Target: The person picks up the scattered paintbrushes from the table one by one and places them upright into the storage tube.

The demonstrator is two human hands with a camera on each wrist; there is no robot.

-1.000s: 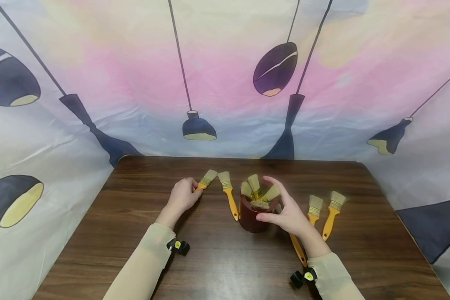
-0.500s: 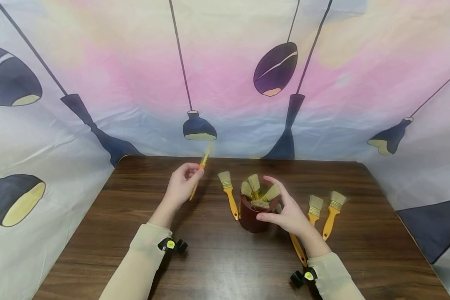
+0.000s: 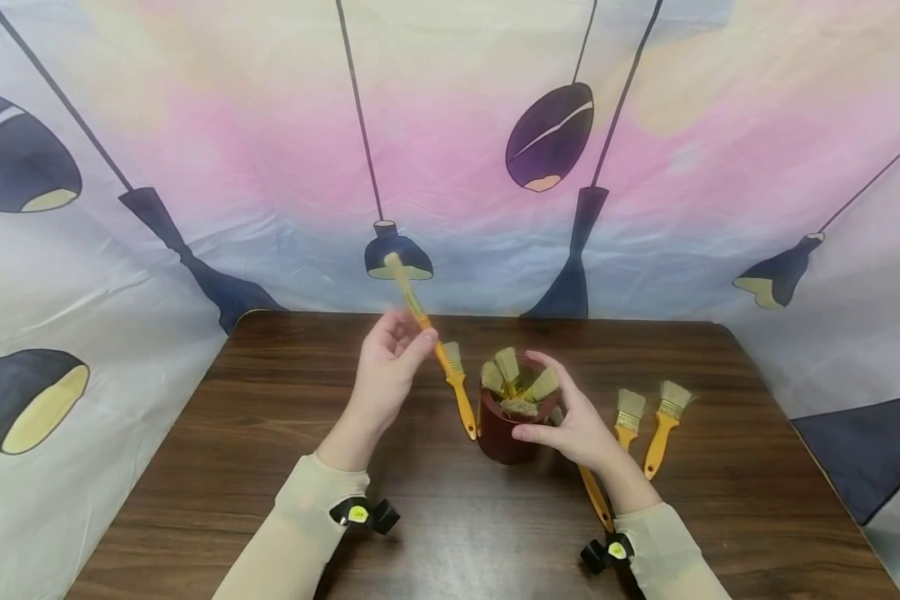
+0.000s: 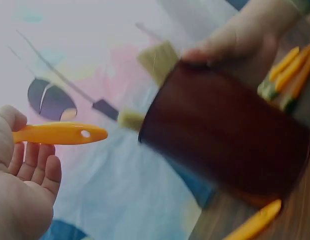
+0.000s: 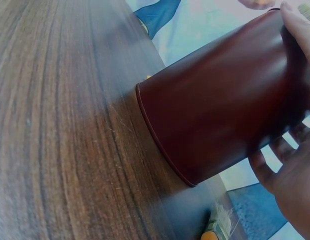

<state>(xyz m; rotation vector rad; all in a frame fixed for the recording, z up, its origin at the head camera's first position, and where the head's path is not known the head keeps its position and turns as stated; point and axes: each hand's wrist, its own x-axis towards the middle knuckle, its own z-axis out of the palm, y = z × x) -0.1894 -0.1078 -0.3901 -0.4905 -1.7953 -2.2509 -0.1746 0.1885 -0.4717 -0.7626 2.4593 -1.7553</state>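
Between thumb and fingers my left hand [image 3: 390,362] pinches a paintbrush [image 3: 412,304] by its orange handle, bristles up, above the table. In the left wrist view the free end of that handle [image 4: 70,133] points toward a dark red cup [image 4: 220,135]. My right hand [image 3: 581,425] grips the cup [image 3: 506,442] near its rim, thumb in front and fingers behind. The cup stands upright on the table, and several paintbrushes [image 3: 506,367] stick out of it, bristles up. Just left of the cup lies another paintbrush [image 3: 461,400], partly behind the held one.
On the brown wooden table [image 3: 450,533], right of the cup, lie two paintbrushes [image 3: 663,429] [image 3: 630,412]. An orange handle [image 3: 596,498] shows beneath my right wrist. A cloth backdrop [image 3: 465,150] printed with lamps hangs behind the table's far edge.
My left hand has picked up the paintbrush from the table, raised it, turned it bristles up and moved it right toward the cup. The right hand and cup have stayed still.
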